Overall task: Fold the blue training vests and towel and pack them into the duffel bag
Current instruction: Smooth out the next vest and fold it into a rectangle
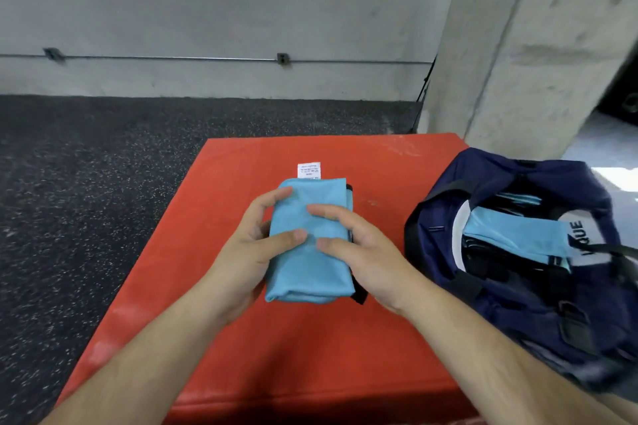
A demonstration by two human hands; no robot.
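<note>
A folded light-blue cloth (310, 272) with a white care label (309, 170) at its far end lies over the red mat (276, 338). My left hand (252, 245) grips its left edge, thumb on top. My right hand (352, 252) holds its right side, fingers curled over the top. A navy duffel bag (518, 304) stands open on the right of the mat. Inside it lies a folded light-blue piece (514, 235) on dark items. Whether the held cloth is a vest or the towel, I cannot tell.
The red mat sits on dark speckled rubber flooring (86, 200). A concrete pillar (518, 45) rises behind the bag, and a grey wall (207, 28) with a thin conduit runs along the back.
</note>
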